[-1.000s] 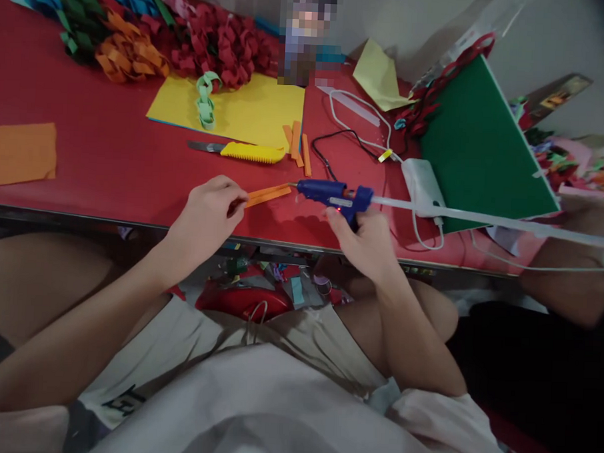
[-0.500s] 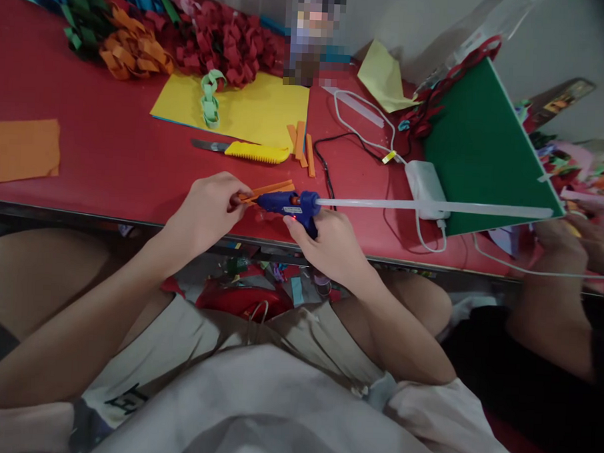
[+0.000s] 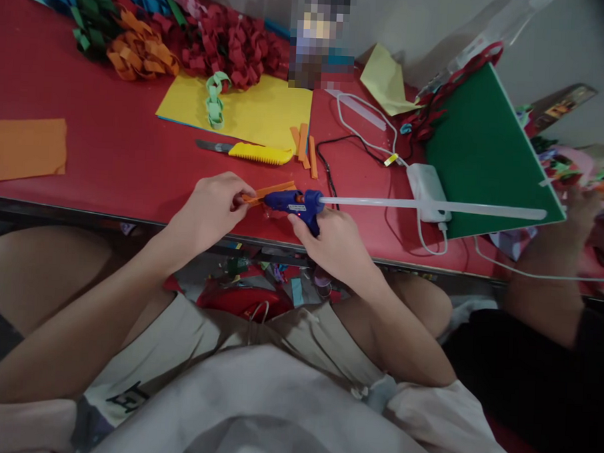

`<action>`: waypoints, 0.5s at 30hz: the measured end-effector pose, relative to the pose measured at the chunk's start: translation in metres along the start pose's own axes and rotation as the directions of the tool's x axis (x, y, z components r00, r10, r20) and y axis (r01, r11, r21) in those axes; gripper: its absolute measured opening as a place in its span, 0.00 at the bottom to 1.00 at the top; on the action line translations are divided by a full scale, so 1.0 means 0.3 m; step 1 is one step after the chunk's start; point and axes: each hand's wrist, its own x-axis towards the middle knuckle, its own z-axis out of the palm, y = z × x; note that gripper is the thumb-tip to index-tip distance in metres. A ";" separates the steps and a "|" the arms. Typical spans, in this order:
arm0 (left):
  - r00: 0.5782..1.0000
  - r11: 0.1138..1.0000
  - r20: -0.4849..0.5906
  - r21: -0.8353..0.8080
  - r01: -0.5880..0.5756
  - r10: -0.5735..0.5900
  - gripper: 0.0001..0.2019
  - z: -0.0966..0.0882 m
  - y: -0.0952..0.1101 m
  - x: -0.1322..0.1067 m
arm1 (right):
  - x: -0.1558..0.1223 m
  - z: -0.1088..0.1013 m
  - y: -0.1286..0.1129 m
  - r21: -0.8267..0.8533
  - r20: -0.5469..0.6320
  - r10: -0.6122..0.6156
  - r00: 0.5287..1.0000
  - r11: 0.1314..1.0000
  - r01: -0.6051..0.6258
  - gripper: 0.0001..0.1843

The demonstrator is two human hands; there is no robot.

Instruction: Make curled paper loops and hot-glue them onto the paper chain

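My left hand [image 3: 215, 203] is closed, its thumb and fingers pinching an orange paper strip [image 3: 252, 199] just above the red table's near edge. In my right hand [image 3: 334, 244] is a blue glue gun [image 3: 292, 201], its nozzle pointing left, close to the strip; whether they touch is hard to tell. A long, pale glue stick [image 3: 433, 206] juts out of the gun's back to the right. Behind the nozzle lies another orange strip [image 3: 279, 188]. A yellow-handled knife [image 3: 262, 154] rests beyond my hands, with several loose orange strips [image 3: 303, 143] beside it.
Yellow paper sheets [image 3: 267, 111] carry a light green paper chain [image 3: 215, 106]. Heaped paper chains [image 3: 230, 43] line the back. A green board [image 3: 478, 154] leans at right near a white adapter [image 3: 428, 192] and cables. A co-worker's arm [image 3: 550, 264] is at far right.
The view has shifted slightly, so the table's things sit a little further right. The glue gun's nozzle is slightly further from my left fingertips. At the right, the co-worker's hands have moved.
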 end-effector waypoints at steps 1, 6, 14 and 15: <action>1.000 1.000 -0.004 -0.002 0.002 -0.002 0.11 0.000 0.000 0.000 | -0.001 -0.002 0.007 0.000 -0.009 0.013 1.000 1.000 -0.013 0.25; 1.000 1.000 -0.005 -0.008 0.018 -0.018 0.11 0.002 -0.005 0.000 | -0.004 -0.015 0.049 0.001 -0.036 0.078 0.996 0.997 -0.078 0.25; 1.000 1.000 -0.015 -0.007 0.013 -0.014 0.11 0.006 -0.010 0.003 | -0.006 -0.021 0.085 0.015 -0.057 0.112 0.992 0.994 -0.111 0.27; 1.000 1.000 -0.017 -0.010 0.012 -0.013 0.10 0.006 -0.010 0.003 | -0.007 -0.020 0.088 0.036 -0.057 0.113 0.992 0.993 -0.111 0.28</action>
